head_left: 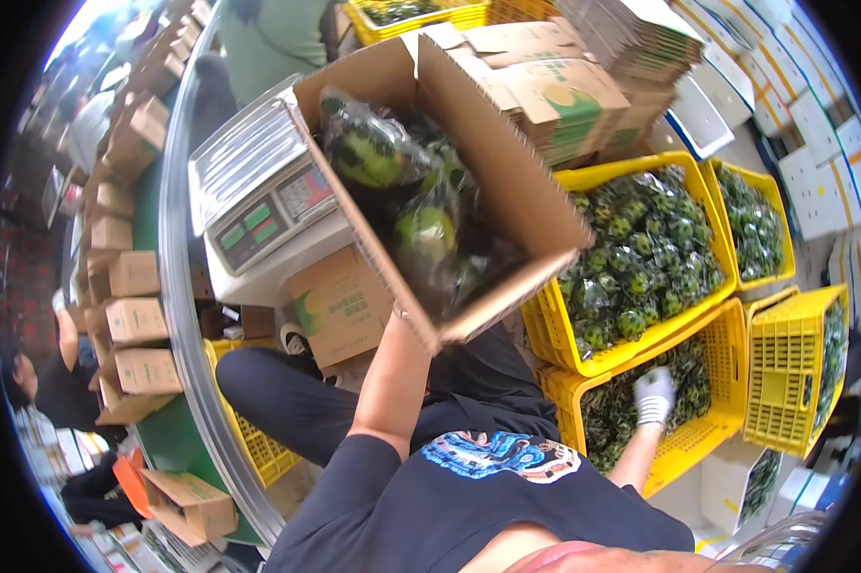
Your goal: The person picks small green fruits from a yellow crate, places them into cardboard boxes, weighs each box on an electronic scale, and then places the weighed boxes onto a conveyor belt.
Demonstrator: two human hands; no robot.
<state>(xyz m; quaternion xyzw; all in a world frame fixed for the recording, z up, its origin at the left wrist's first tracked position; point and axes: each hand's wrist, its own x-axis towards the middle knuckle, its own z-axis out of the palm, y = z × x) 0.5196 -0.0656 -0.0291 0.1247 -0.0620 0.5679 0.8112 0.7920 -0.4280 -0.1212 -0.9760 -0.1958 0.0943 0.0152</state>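
My left hand (401,323) holds an open cardboard box (507,191) tilted up in front of me. Its fingers are hidden behind the near side of the box. Inside lie several clear plastic bags (368,153) with round green fruit, the deeper ones in shadow. My right hand (654,393), in a white striped glove, reaches down into a yellow crate (703,439) of dark green, leafy-looking produce. Its fingertips are lost among the contents, so I cannot make out their grip. Another yellow crate (535,329), full of bagged green fruit, overlaps this one.
A weighing scale (254,172) stands left of the box. Flattened cardboard stacks (569,105) rise beyond it. More yellow crates (798,382) are at right, before white foam boxes (822,172). Small cartons (135,320) line a green conveyor (187,435) at left, with co-workers beyond.
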